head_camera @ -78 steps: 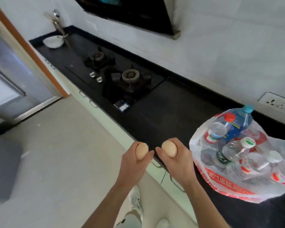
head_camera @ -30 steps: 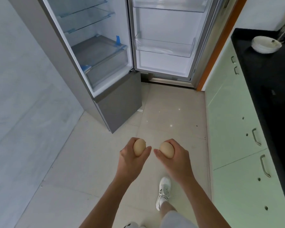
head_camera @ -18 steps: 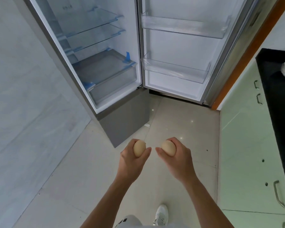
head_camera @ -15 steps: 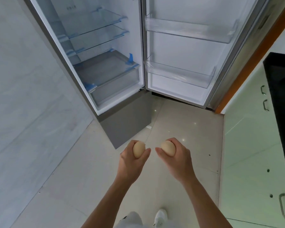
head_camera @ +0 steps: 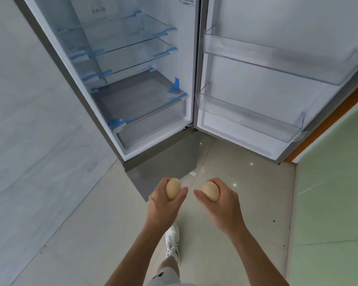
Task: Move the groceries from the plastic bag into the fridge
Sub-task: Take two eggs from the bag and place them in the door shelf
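My left hand [head_camera: 163, 205] grips a tan egg [head_camera: 172, 189], and my right hand [head_camera: 220, 205] grips a second tan egg [head_camera: 210, 191]. Both hands are held side by side above the floor, a short way in front of the open fridge [head_camera: 132, 83]. The fridge has glass shelves [head_camera: 122, 46] and a clear drawer [head_camera: 153, 129] at the bottom, all bare. Its door [head_camera: 277, 79] stands open to the right with two clear door bins [head_camera: 250, 118]. The plastic bag is out of view.
A pale tiled wall [head_camera: 29, 120] runs along the left. Light green cabinets [head_camera: 335, 193] with dark handles line the right. An orange door frame [head_camera: 329, 120] sits behind the fridge door. My white shoe [head_camera: 172, 242] is on the beige floor tiles.
I turned from the counter and bag toward the fridge and walked closer. The fridge now fills the upper view. Both hands still hold their eggs, now slightly further apart.
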A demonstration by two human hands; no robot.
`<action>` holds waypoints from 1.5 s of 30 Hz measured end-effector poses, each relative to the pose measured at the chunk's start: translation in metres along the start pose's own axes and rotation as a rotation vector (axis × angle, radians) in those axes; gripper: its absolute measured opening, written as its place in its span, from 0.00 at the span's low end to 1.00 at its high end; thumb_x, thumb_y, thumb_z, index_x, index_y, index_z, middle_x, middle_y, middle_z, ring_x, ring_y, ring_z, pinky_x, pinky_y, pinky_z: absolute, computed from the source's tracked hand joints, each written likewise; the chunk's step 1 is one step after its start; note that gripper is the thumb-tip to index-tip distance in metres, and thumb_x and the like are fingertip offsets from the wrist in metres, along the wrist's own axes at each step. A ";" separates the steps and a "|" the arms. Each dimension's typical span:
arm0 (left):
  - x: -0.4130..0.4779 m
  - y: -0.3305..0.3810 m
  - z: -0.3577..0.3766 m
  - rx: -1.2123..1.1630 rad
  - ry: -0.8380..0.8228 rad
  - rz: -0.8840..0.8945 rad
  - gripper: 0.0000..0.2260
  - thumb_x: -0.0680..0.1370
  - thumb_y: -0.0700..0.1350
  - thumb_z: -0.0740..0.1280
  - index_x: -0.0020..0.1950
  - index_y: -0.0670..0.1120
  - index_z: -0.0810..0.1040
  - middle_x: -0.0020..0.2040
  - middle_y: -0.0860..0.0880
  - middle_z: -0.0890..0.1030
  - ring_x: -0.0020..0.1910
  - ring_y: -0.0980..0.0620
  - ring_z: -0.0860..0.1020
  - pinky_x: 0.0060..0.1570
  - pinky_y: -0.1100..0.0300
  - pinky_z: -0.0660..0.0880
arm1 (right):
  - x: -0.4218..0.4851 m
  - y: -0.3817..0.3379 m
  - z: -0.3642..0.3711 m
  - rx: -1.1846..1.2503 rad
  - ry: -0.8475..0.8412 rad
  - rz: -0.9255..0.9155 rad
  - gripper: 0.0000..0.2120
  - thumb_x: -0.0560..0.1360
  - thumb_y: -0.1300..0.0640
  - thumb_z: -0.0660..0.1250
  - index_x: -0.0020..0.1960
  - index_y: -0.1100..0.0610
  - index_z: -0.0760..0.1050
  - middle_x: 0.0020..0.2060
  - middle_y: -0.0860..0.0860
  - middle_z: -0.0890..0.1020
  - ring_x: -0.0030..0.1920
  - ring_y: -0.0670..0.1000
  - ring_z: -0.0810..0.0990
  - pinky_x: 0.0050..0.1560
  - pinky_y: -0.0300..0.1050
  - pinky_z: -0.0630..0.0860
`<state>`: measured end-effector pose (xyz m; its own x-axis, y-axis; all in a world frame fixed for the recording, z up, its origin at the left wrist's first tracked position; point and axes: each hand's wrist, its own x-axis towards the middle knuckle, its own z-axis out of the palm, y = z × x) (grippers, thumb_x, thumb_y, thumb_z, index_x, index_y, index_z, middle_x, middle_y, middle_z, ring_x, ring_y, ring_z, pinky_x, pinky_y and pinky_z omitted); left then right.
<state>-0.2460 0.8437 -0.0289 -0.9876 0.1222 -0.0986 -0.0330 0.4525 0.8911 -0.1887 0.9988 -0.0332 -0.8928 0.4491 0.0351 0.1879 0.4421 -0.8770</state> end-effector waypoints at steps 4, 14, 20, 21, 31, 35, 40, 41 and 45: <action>0.066 0.014 0.000 -0.023 -0.028 0.013 0.09 0.73 0.52 0.74 0.46 0.51 0.76 0.39 0.53 0.79 0.35 0.58 0.76 0.32 0.70 0.72 | 0.061 -0.011 0.014 -0.028 0.018 0.011 0.15 0.69 0.44 0.77 0.42 0.50 0.74 0.32 0.45 0.79 0.36 0.42 0.78 0.33 0.29 0.69; 0.218 0.047 0.005 -0.063 -0.196 0.080 0.08 0.74 0.49 0.74 0.46 0.49 0.76 0.40 0.48 0.80 0.32 0.60 0.74 0.32 0.70 0.72 | 0.195 -0.036 0.039 -0.035 0.102 0.113 0.12 0.70 0.48 0.77 0.43 0.49 0.74 0.34 0.48 0.80 0.37 0.46 0.78 0.33 0.31 0.71; 0.270 0.063 0.037 -0.050 -0.311 0.089 0.09 0.74 0.54 0.73 0.46 0.53 0.76 0.38 0.51 0.80 0.33 0.53 0.77 0.34 0.52 0.80 | 0.234 -0.029 0.025 0.014 0.176 0.187 0.10 0.71 0.52 0.76 0.43 0.49 0.74 0.34 0.47 0.80 0.33 0.44 0.76 0.33 0.33 0.72; 0.275 0.068 0.043 -0.047 -0.333 0.093 0.09 0.73 0.55 0.73 0.47 0.53 0.76 0.38 0.52 0.79 0.33 0.53 0.77 0.36 0.50 0.81 | 0.240 -0.026 0.020 0.008 0.189 0.192 0.09 0.71 0.52 0.75 0.44 0.49 0.74 0.34 0.47 0.80 0.34 0.45 0.77 0.34 0.33 0.72; 0.310 0.115 0.109 -0.145 -0.579 0.116 0.06 0.78 0.49 0.66 0.54 0.53 0.77 0.47 0.44 0.80 0.36 0.55 0.78 0.43 0.53 0.81 | 0.288 0.002 -0.046 0.086 0.258 0.177 0.07 0.73 0.50 0.68 0.49 0.48 0.72 0.37 0.47 0.80 0.34 0.43 0.75 0.34 0.34 0.72; 0.322 0.139 0.131 -0.184 -0.616 0.167 0.12 0.74 0.52 0.70 0.57 0.60 0.77 0.46 0.56 0.82 0.40 0.54 0.82 0.48 0.55 0.83 | 0.302 0.019 -0.077 0.072 0.278 0.138 0.12 0.75 0.44 0.68 0.54 0.48 0.72 0.43 0.44 0.80 0.40 0.44 0.77 0.38 0.34 0.73; 0.345 0.158 0.150 -0.060 -0.603 0.235 0.20 0.69 0.58 0.76 0.59 0.60 0.77 0.52 0.57 0.81 0.44 0.56 0.84 0.49 0.57 0.83 | 0.318 0.035 -0.110 0.039 0.288 0.134 0.14 0.76 0.51 0.73 0.58 0.44 0.73 0.50 0.40 0.80 0.48 0.39 0.77 0.44 0.28 0.72; 0.353 0.161 0.154 -0.025 -0.601 0.239 0.21 0.68 0.59 0.77 0.59 0.58 0.77 0.52 0.56 0.82 0.44 0.57 0.84 0.48 0.57 0.83 | 0.322 0.038 -0.115 0.035 0.284 0.160 0.16 0.75 0.50 0.74 0.59 0.44 0.73 0.50 0.40 0.80 0.47 0.39 0.78 0.43 0.27 0.72; 0.382 0.174 0.172 0.108 -0.636 0.243 0.18 0.68 0.53 0.79 0.54 0.54 0.77 0.50 0.57 0.82 0.44 0.60 0.82 0.47 0.64 0.78 | 0.338 0.046 -0.129 0.021 0.257 0.306 0.25 0.68 0.49 0.80 0.59 0.47 0.72 0.49 0.42 0.80 0.46 0.41 0.79 0.41 0.29 0.72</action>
<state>-0.6022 1.1214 0.0121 -0.6817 0.7112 -0.1717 0.2265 0.4283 0.8748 -0.4287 1.2707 -0.0001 -0.6648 0.7385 -0.1126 0.4182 0.2430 -0.8753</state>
